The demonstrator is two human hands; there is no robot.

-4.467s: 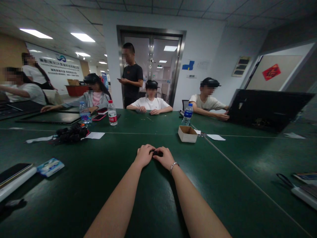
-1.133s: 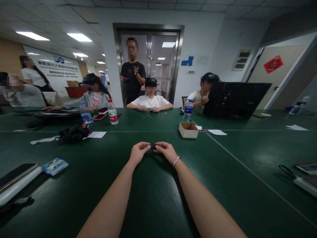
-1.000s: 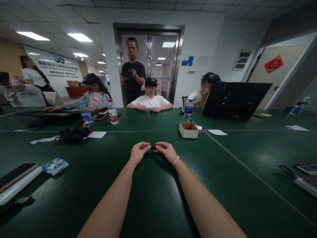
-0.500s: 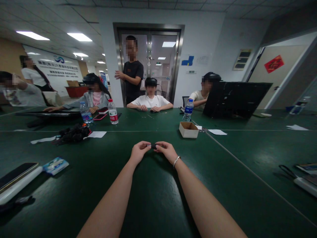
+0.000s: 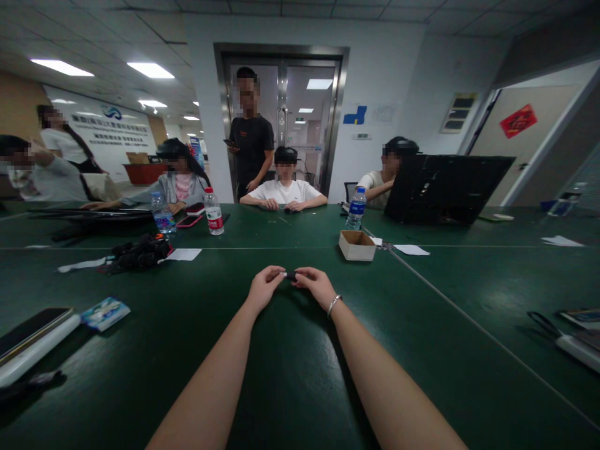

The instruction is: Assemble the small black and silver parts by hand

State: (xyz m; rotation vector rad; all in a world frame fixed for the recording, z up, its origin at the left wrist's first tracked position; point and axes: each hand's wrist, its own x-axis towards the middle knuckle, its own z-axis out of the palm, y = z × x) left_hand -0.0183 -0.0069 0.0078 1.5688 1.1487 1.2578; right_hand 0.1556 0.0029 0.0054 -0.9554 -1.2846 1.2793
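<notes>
Between my two hands is a small dark stick-shaped object (image 5: 290, 275) with a light end on the left; its kind is too small to make out. My left hand (image 5: 265, 286) pinches the light end between thumb and fingers. From the other side, my right hand (image 5: 315, 285) grips the dark end, a silver bracelet on its wrist. Both hands are just above the green table (image 5: 295, 350). Beyond the right hand stands an open cardboard box (image 5: 357, 249). My fingers hide part of the small object.
Water bottles (image 5: 214, 212) stand farther back, one more (image 5: 356, 209) behind the box. At left lie a black cable bundle (image 5: 138, 253), a tissue packet (image 5: 105, 314) and a phone (image 5: 35, 331). A black monitor (image 5: 447, 187) stands back right. Several people are around the table.
My hands stay in nearly the same place, with slightly more of the object's light end showing. The standing person behind lowered one hand and now holds a phone.
</notes>
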